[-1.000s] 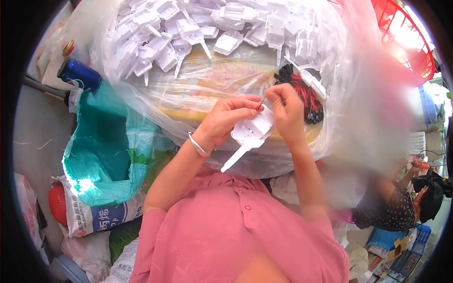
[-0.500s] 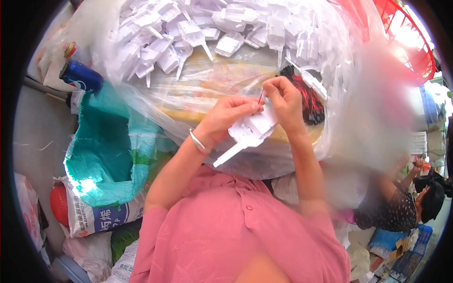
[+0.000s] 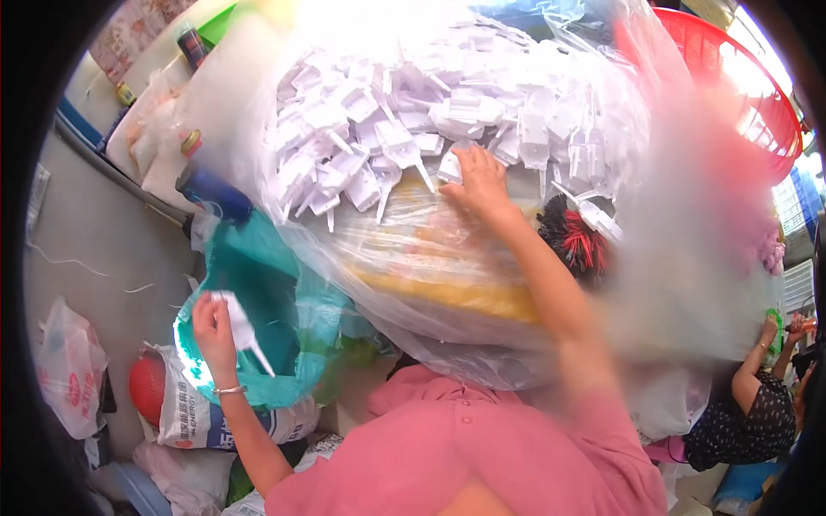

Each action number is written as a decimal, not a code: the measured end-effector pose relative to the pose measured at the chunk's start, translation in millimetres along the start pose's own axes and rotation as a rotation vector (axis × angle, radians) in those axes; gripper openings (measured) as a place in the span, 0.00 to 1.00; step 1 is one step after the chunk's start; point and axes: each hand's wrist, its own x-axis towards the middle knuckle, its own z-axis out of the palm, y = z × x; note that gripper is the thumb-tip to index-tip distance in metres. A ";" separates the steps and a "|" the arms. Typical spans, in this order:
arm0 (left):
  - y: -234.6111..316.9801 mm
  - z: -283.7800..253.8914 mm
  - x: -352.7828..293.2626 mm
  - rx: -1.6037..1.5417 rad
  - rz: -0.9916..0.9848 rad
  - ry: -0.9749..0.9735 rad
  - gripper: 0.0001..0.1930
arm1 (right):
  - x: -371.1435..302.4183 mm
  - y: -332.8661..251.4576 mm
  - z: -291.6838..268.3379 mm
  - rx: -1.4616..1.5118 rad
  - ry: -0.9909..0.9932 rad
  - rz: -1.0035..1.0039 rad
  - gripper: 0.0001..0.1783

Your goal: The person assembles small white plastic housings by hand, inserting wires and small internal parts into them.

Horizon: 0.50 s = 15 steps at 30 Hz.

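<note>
At the left, my left hand [image 3: 213,331] is closed on a white plastic part with a long thin stem [image 3: 243,328], over the mouth of a teal woven sack [image 3: 258,258]. My right hand [image 3: 483,182] reaches to the near edge of a heap of similar white parts [image 3: 353,103]. Its fingers close on one boxy white part [image 3: 450,167], partly hidden by the hand. Right of that arm lies a bundle of red and black wires [image 3: 578,245], with another white part [image 3: 598,220] resting against it.
Clear plastic sheeting [image 3: 404,249] lies under the heap. A dark blue can [image 3: 213,191] stands beside the sack. Farther right are a red basket [image 3: 731,77] and a person in a dark spotted top [image 3: 747,420]. A red ball-like object [image 3: 147,389] sits by a printed white sack [image 3: 185,413].
My hands, together at a white part and a red wire before, have separated. The left carried a white part left over the teal sack; the right moved up to the heap. The view shifted.
</note>
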 end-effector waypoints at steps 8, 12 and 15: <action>145.6 54.6 -22.4 -0.410 0.124 -0.186 0.23 | -13.8 -41.5 -68.6 0.364 -0.190 0.074 0.27; 219.7 113.3 -20.2 -0.473 0.587 -0.293 0.39 | -44.6 -62.7 -136.9 1.336 -0.463 0.521 0.26; 249.8 144.6 -27.8 -0.526 0.799 -0.309 0.41 | -75.1 -56.4 -157.3 1.825 -0.519 0.786 0.28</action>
